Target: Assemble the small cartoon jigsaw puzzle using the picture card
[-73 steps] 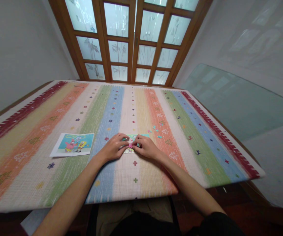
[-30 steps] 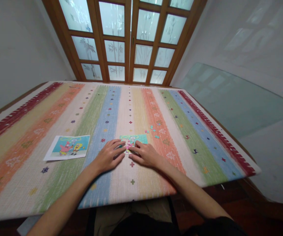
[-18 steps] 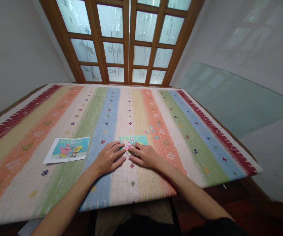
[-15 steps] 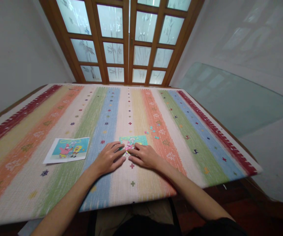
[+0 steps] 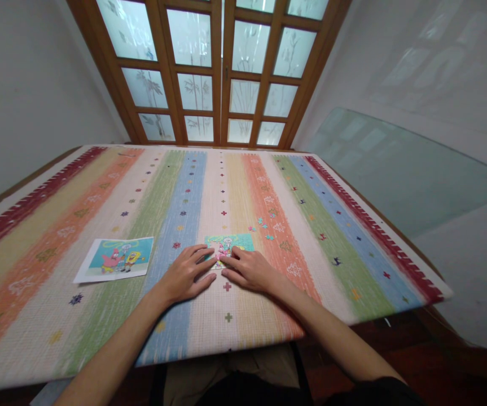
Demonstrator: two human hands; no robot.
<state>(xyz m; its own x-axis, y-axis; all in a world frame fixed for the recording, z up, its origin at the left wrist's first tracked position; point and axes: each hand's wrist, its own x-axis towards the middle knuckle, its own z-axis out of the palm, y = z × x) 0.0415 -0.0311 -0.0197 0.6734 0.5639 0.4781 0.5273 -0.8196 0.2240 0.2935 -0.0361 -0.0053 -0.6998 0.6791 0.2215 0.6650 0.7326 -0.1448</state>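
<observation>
A small cartoon jigsaw puzzle with a teal background lies on the striped tablecloth. My left hand rests flat at the puzzle's near left corner, fingers stretched out and touching its edge. My right hand lies beside it at the near edge, fingers extended and pressing on the lower pieces. The hands hide the puzzle's near edge. A few loose teal pieces lie just beyond the puzzle to the right.
A printed cartoon picture card lies on the cloth to the left of my hands. Wooden glazed doors stand behind the table. A pane of glass leans on the right wall. The table's near edge is close to my lap.
My hands slid back from on top of the puzzle toward its near edge, uncovering most of the picture. My fingers went from pinching at a piece to lying flatter.
</observation>
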